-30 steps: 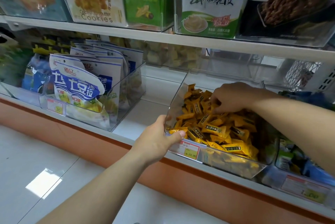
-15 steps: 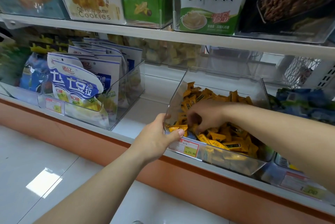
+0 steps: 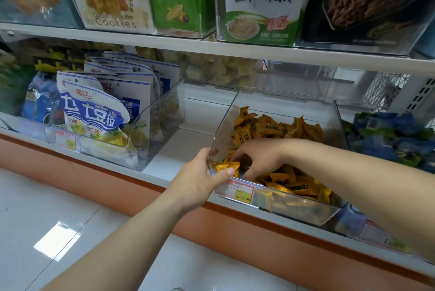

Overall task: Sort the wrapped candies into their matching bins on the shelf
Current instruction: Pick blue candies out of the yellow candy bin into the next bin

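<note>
the left hand (image 3: 200,181) grips the front left corner of the clear bin (image 3: 282,102), which sits on the lower shelf (image 3: 164,149). its fingers curl around the side wall and its thumb lies over the front rim, just above the price label (image 3: 242,193). the yellow wrapped candies (image 3: 296,187) fill this bin, heaped at the back and along the front. the right hand (image 3: 263,157) reaches in from the right, its fingers (image 3: 249,174) bent down into the candies at the front left, close to the left thumb. whether they pinch a candy cannot be told. a bin of blue candies (image 3: 388,135) stands just beside on the right.
</note>
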Demonstrator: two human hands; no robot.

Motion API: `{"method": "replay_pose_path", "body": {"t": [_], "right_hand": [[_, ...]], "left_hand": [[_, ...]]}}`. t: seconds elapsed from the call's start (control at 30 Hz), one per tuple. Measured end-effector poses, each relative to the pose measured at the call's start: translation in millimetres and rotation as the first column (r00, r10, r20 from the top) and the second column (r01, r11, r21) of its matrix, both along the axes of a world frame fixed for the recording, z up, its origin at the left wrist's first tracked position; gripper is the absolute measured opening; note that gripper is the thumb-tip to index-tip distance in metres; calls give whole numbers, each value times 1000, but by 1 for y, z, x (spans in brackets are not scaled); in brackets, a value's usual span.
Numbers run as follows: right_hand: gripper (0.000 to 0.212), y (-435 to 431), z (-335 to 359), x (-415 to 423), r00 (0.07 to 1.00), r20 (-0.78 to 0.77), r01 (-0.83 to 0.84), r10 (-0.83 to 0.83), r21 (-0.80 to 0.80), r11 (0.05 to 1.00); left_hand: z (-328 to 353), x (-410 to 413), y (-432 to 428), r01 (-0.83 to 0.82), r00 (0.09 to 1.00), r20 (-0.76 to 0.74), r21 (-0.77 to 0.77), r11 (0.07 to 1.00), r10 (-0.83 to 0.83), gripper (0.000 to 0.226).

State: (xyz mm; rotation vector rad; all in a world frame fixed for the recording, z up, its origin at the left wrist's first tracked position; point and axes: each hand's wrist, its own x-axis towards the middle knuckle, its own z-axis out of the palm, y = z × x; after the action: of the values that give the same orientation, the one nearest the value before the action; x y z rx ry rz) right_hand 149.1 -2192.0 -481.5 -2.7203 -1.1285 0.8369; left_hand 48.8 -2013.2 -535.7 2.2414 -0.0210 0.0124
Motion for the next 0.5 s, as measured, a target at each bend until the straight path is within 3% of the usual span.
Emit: {"method": "replay_pose_path", "body": {"t": [0.13,0.27,0.4,0.5], "right_hand": [[18,2,-4,5,1000,-9,13,-13,-19,1000],[23,-7,1,2,988,151,20,-20,6,1000],[26,-28,22,-6,908,318,169,-272,316,934],[21,-37,40,-19,870,157,282,-468,621,732]], "left_hand": [[2,-1,1,-1,1000,9,27,1000,1,72],[7,-2,0,-41,998,43,62,997,39,74],[23,-3,-3,-160,966,214,69,985,142,76],[37,-5,-10,-185,912,386,85,979,139,70]]}}
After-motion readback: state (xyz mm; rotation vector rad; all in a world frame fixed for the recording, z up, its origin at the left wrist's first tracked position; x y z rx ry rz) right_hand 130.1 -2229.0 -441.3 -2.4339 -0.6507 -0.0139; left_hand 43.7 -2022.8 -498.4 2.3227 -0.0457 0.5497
